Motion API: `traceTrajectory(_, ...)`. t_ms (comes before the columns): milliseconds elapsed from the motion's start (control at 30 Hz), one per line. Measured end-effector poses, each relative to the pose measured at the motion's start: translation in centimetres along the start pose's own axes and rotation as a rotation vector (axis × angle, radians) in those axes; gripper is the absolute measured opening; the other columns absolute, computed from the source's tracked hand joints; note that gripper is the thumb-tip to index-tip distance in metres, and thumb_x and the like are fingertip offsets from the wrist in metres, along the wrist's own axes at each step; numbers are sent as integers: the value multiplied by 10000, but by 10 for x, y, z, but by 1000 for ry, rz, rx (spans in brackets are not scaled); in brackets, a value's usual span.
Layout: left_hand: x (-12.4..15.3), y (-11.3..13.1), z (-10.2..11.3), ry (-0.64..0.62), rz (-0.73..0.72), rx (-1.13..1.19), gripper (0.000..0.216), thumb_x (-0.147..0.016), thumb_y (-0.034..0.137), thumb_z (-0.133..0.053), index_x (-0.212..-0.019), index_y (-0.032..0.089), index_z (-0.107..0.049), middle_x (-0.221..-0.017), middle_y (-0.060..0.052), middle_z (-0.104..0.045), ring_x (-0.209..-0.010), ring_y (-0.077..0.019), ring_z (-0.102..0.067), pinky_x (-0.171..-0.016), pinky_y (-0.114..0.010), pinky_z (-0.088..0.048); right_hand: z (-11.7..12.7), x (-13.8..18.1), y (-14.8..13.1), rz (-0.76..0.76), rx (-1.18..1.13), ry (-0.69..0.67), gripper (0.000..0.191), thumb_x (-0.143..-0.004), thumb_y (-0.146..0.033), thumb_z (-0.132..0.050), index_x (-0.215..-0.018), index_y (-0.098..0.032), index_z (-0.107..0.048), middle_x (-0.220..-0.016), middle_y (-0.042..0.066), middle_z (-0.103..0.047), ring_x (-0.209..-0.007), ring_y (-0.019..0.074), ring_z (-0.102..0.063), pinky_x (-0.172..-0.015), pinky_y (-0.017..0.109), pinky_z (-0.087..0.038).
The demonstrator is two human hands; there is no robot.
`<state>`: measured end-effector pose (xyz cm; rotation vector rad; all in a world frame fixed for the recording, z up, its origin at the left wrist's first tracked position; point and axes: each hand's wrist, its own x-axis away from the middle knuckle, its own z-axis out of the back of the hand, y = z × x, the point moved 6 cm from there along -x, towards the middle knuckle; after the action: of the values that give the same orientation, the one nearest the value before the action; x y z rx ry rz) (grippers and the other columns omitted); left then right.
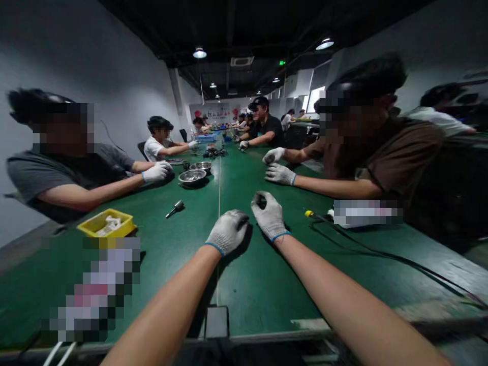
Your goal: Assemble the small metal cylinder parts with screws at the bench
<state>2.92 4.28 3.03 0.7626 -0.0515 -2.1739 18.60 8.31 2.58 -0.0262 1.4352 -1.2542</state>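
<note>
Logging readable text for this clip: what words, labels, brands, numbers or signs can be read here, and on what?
None can be read.
Wall banner at the far end: red marks, too small and blurred to read.
Green ceiling sign: a glow only, unreadable.
Pixelated item near the right hand: hidden.
Pixelated item beside the yellow tray: hidden.
Left hand glove: no print visible.

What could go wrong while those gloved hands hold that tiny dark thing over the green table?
The right hand pinches a small dark part at its fingertips; in thick gloves it might slip and roll away on the green table. The left hand rests closed beside it, so an elbow swing could perhaps snag the black cable lying near the right arm.
</note>
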Motion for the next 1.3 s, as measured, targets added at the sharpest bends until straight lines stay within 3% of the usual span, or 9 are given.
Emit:
traceTrajectory(200, -1, -4, 2, 30, 22, 4, 224, -917, 184, -627, -1093, 167, -765, -1095, -112, -770, -1054, -252, -714, -997, -377, -580, 2, 0, -1, -7, -4, 6, 273, -798, -292, -627, -1027, -176, -722, -950, 106, -781, -864, 263, -732, -842, 403, -605)
traceTrajectory(333, 0, -2, 4, 38, 50, -13, 275, -950, 245, -600, -1162, 155, -750, -1194, -138, -752, -1137, -272, -692, -1047, -399, -559, 1, 1, -1, -17, -9, -4, 260, -803, -291, -621, -1015, -182, -723, -940, 95, -782, -821, 244, -731, -825, 384, -610)
traceTrajectory(533, 1, 17, -1, -160, -105, 23, 414, -949, 301, -611, -1335, 175, -688, -1350, -130, -701, -1218, -282, -665, -1085, -402, -537, 0, 2, 0, -22, -7, -32, 261, -769, -269, -641, -1003, -190, -725, -959, 95, -785, -869, 256, -738, -866, 399, -607)
traceTrajectory(667, 2, 19, -4, -199, -119, 27, 357, -972, 285, -566, -1272, 188, -733, -1301, -111, -730, -1178, -266, -683, -1062, -386, -546, -1, 2, 0, -22, -8, -47, 244, -772, -270, -646, -990, -197, -727, -937, 87, -783, -845, 249, -736, -833, 382, -611)
traceTrajectory(967, 1, 9, -7, -133, -111, -26, 237, -949, 230, -594, -1033, 228, -816, -1061, -76, -787, -999, -231, -711, -949, -333, -573, -2, 3, -1, -30, -2, -65, 232, -773, -265, -642, -979, -198, -724, -919, 82, -780, -817, 239, -731, -800, 366, -613)
traceTrajectory(1300, 0, 9, -5, -135, -106, -57, 233, -956, 228, -595, -1024, 228, -818, -1041, -77, -783, -991, -234, -702, -944, -333, -569, -2, 3, -2, -39, 8, -63, 243, -769, -277, -633, -981, -198, -723, -920, 83, -778, -807, 237, -729, -811, 370, -611)
